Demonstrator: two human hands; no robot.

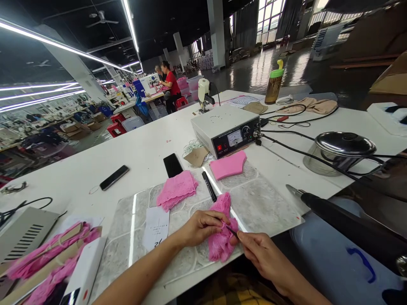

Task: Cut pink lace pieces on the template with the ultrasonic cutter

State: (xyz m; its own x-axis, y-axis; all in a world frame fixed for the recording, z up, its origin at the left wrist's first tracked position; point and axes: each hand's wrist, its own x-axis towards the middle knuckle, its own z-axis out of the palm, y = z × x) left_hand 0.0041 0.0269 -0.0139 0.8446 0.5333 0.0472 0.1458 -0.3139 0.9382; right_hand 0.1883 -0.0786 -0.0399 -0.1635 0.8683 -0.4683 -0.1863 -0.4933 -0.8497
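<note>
A bunched piece of pink lace fabric (222, 248) lies near the front edge of the table, on a grey marbled board (267, 207). The fingers of my left hand (203, 226) are closed on its upper part. My right hand (259, 250) grips a slim dark pointed tool (232, 231), whose tip touches the lace; its exact kind is too small to tell. Beyond my hands rest a black marker (209, 186), a stack of pink lace pieces (178, 189) and a pile of smooth pink cut pieces (228, 165). A paper slip with writing (157, 226) is left of my left hand.
A control box with a dial (235, 137) stands behind the board, cables running right. Two phones (114, 177) lie at left-centre. To the right are a lidded glass pot (345, 148) and a black-handled tool (343, 220) jutting past the edge. Pink lace bundles (54, 250) fill the left corner.
</note>
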